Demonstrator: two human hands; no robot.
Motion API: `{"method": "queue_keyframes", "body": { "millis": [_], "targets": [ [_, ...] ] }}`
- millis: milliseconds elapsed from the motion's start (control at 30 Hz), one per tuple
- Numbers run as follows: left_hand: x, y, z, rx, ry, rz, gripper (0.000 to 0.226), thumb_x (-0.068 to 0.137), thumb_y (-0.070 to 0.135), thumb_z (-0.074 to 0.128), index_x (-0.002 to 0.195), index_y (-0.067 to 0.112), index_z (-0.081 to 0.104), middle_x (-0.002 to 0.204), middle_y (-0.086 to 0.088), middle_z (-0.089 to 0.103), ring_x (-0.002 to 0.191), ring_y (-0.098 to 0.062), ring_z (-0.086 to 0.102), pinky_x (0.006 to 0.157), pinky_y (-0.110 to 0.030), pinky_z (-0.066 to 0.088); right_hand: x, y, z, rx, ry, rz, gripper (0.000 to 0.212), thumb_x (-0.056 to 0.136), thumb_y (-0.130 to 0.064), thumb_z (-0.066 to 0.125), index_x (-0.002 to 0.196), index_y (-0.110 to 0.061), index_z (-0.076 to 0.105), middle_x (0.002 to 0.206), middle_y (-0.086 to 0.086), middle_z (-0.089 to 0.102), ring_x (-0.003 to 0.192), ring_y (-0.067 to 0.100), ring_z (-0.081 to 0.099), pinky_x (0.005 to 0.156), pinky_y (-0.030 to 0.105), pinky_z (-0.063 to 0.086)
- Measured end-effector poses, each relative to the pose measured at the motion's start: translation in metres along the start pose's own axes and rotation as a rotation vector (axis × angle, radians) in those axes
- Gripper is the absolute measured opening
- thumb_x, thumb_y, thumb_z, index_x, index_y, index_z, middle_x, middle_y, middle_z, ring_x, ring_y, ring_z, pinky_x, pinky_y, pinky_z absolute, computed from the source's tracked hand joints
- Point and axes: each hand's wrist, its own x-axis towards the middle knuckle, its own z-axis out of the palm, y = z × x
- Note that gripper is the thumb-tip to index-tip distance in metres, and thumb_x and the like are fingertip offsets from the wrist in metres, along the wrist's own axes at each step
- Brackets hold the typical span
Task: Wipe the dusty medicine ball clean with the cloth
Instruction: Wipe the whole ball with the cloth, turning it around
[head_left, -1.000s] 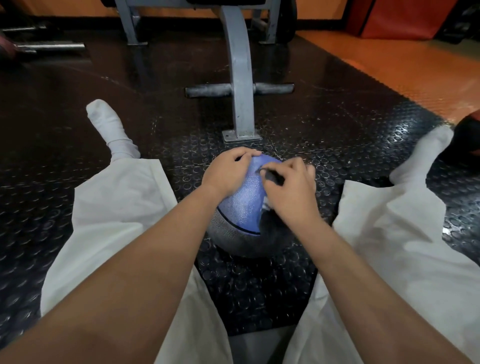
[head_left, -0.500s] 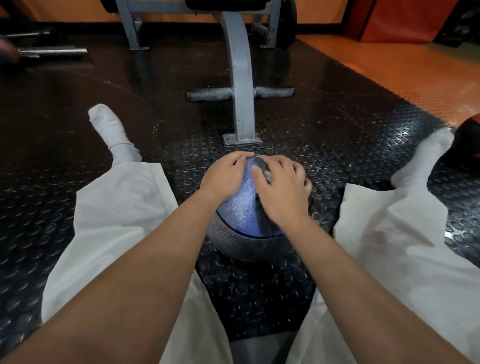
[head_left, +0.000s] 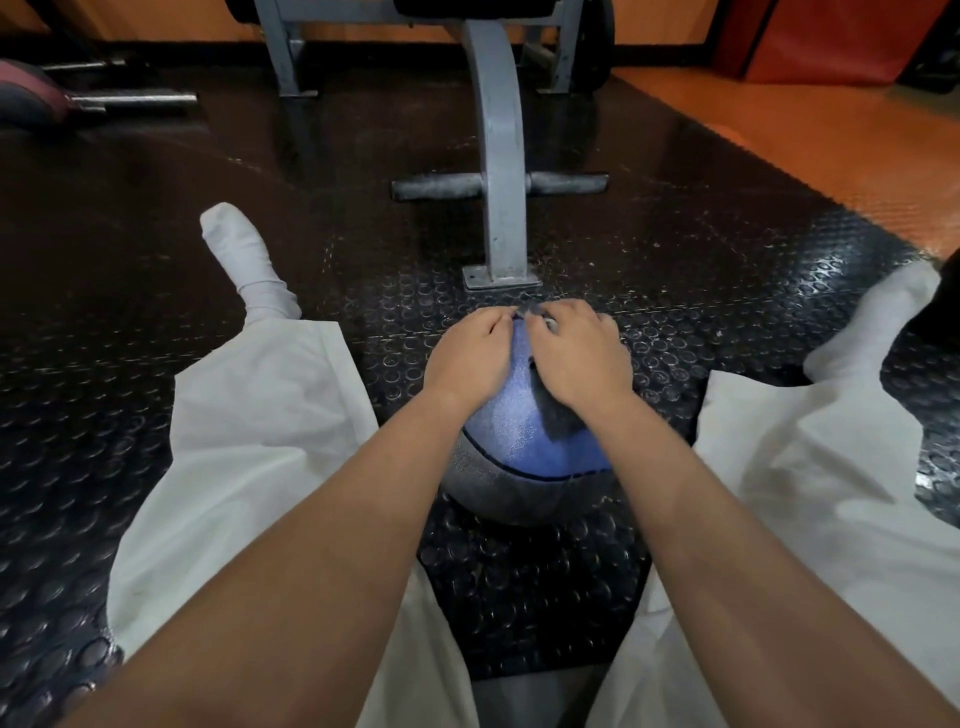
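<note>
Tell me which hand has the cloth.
The right hand: the dark grey cloth shows under its palm on the medicine ball. The left hand only holds the ball's bare blue panel beside it.

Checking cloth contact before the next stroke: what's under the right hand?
A dark grey cloth on the blue panel of the medicine ball; its edges show near the wrist and at the ball's top. The right hand hides the cloth's middle and the ball surface beneath.

Both bare forearms (head_left: 311, 545) stretched forward; the left hand (head_left: 470, 358) cupped the medicine ball (head_left: 519, 441), fingers curled, and the right hand (head_left: 579, 358), just beside it, gripped the cloth (head_left: 558, 415).
</note>
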Motion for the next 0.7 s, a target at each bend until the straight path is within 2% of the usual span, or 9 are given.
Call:
{"method": "queue_keyframes", "body": {
  "millis": [100, 233, 367, 467, 567, 633, 700],
  "targets": [
    [0.005, 0.002, 0.000, 0.025, -0.031, -0.022, 0.039, 0.105, 0.025, 0.033, 0.137, 0.020, 0.055, 0.143, 0.003, 0.052, 0.130, -0.016, 0.047, 0.109, -0.031, 0.035, -0.028, 0.012, 0.008, 0.013, 0.153, -0.117, 0.040, 0.097, -0.040, 0.036, 0.127, -0.024, 0.058, 0.139, -0.004, 0.049, 0.129, 0.025, 0.037, 0.104, 0.047, 0.034],
    [0.005, 0.000, -0.001, 0.001, -0.054, -0.029, 0.038, 0.105, 0.027, 0.034, 0.134, 0.021, 0.058, 0.141, 0.003, 0.054, 0.129, -0.016, 0.048, 0.109, -0.034, 0.036, -0.081, 0.031, 0.024, -0.020, 0.290, -0.251, 0.049, 0.088, -0.036, 0.037, 0.129, -0.017, 0.057, 0.141, 0.004, 0.049, 0.132, 0.037, 0.036, 0.106, 0.054, 0.032],
    [-0.003, 0.002, 0.004, 0.038, -0.045, 0.026, 0.037, 0.105, 0.025, 0.034, 0.133, 0.020, 0.058, 0.141, 0.004, 0.053, 0.129, -0.014, 0.047, 0.107, -0.029, 0.034, -0.076, 0.029, 0.015, -0.031, 0.260, -0.214, 0.049, 0.087, -0.033, 0.039, 0.131, -0.022, 0.056, 0.145, -0.001, 0.045, 0.133, 0.034, 0.035, 0.102, 0.054, 0.036],
    [-0.005, 0.001, 0.004, 0.061, -0.008, 0.036, 0.038, 0.105, 0.023, 0.033, 0.134, 0.019, 0.057, 0.140, 0.003, 0.053, 0.128, -0.014, 0.047, 0.105, -0.026, 0.033, -0.036, 0.017, 0.000, -0.003, 0.109, -0.077, 0.040, 0.095, -0.033, 0.039, 0.132, -0.027, 0.053, 0.146, -0.007, 0.042, 0.131, 0.027, 0.034, 0.104, 0.048, 0.034],
    [-0.008, 0.001, 0.005, 0.058, 0.011, 0.019, 0.038, 0.105, 0.022, 0.032, 0.133, 0.017, 0.057, 0.140, 0.002, 0.053, 0.127, -0.014, 0.048, 0.103, -0.024, 0.032, -0.004, 0.008, -0.009, 0.059, -0.040, 0.008, 0.035, 0.095, -0.033, 0.035, 0.122, -0.027, 0.058, 0.136, 0.000, 0.050, 0.120, 0.031, 0.042, 0.096, 0.044, 0.035],
    [-0.007, 0.002, 0.002, 0.037, 0.017, -0.003, 0.038, 0.105, 0.021, 0.032, 0.133, 0.017, 0.057, 0.140, 0.002, 0.054, 0.127, -0.015, 0.048, 0.106, -0.026, 0.033, -0.001, 0.007, -0.005, 0.061, -0.038, 0.002, 0.037, 0.096, -0.034, 0.035, 0.125, -0.027, 0.056, 0.137, -0.002, 0.050, 0.122, 0.029, 0.041, 0.098, 0.044, 0.034],
    [-0.002, 0.001, -0.001, 0.008, -0.005, -0.033, 0.039, 0.105, 0.022, 0.032, 0.133, 0.017, 0.057, 0.140, 0.001, 0.054, 0.128, -0.016, 0.048, 0.109, -0.030, 0.034, -0.016, 0.008, 0.002, 0.029, 0.045, -0.074, 0.037, 0.097, -0.035, 0.036, 0.129, -0.028, 0.055, 0.140, -0.006, 0.049, 0.126, 0.025, 0.037, 0.101, 0.045, 0.033]
  ]
}}
